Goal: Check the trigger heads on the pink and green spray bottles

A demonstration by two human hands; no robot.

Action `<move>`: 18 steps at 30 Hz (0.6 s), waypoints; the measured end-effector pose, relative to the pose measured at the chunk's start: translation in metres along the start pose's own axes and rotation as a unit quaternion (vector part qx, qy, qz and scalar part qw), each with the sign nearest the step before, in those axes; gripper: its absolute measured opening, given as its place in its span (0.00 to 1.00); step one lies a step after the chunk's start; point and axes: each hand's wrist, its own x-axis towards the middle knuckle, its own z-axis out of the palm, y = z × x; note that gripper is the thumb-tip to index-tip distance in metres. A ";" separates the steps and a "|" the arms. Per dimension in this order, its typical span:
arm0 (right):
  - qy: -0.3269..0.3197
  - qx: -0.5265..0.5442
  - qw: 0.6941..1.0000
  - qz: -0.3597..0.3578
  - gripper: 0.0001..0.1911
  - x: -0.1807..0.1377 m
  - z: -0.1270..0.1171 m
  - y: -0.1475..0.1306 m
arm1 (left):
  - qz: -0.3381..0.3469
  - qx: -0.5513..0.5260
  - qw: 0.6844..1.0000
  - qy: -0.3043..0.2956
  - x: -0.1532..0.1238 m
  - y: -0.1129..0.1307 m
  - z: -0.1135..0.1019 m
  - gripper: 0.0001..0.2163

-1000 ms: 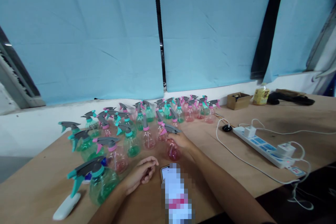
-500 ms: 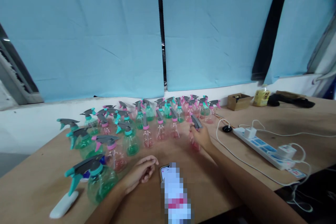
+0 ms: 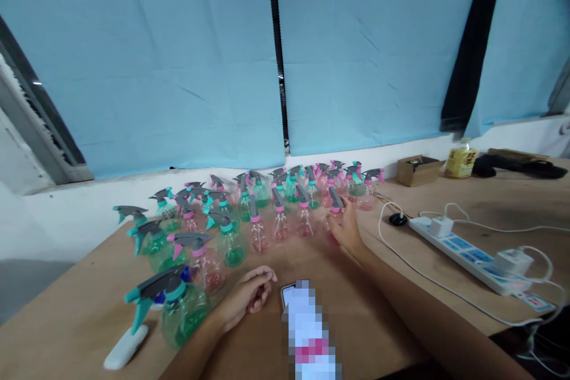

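Note:
My right hand (image 3: 348, 233) is around a pink spray bottle (image 3: 336, 211) with a grey trigger head, thumb in front and fingers at its right side. The bottle stands upright at the right end of a row of similar pink spray bottles (image 3: 280, 224); its lower part is partly hidden by the hand. On the tabletop my left hand (image 3: 249, 295) rests with its fingers curled in and nothing visible in them. Close to its wrist stands a green spray bottle (image 3: 184, 312). Just right of that hand lies a phone (image 3: 288, 295), mostly blurred out.
Several more green and pink spray bottles (image 3: 231, 243) crowd the left and back of the wooden table (image 3: 249, 353). A white object (image 3: 126, 347) lies front left. At right are a power strip (image 3: 463, 255) with cables, a cardboard box (image 3: 418, 172) and a yellow bottle (image 3: 461, 159).
The pink spray bottle in my right hand has moved back to the row and stands straighter, with my fingers lower on it. My left hand keeps its pose; the whole view has shifted slightly.

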 end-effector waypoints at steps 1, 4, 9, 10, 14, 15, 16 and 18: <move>0.017 -0.014 1.000 0.001 0.27 0.000 -0.003 -0.001 | -0.001 -0.002 1.000 0.001 0.000 0.000 0.000 0.13; 0.064 -0.053 0.996 -0.010 0.25 0.003 -0.016 -0.012 | -0.005 -0.002 1.000 0.001 0.000 0.002 0.002 0.13; -0.049 0.035 0.992 -0.107 0.05 0.000 -0.031 -0.046 | 0.004 0.024 1.000 0.008 -0.002 0.002 0.005 0.13; -0.107 0.063 0.987 -0.103 0.04 -0.002 -0.030 -0.052 | 0.006 0.029 0.999 0.012 -0.003 0.002 0.006 0.14; -0.298 0.179 0.937 -0.023 0.09 -0.016 -0.015 -0.061 | 0.007 0.039 0.999 0.019 -0.010 0.002 0.014 0.14; -0.326 0.195 0.925 -0.003 0.10 -0.020 -0.011 -0.059 | 0.004 0.043 0.999 0.016 -0.013 0.003 0.018 0.14; -0.344 0.205 0.916 0.016 0.10 -0.023 -0.007 -0.056 | 0.001 0.051 0.999 0.015 -0.017 0.003 0.021 0.14; -0.369 0.215 0.903 0.047 0.09 -0.029 0.000 -0.048 | 0.003 0.065 0.998 0.018 -0.025 0.004 0.027 0.15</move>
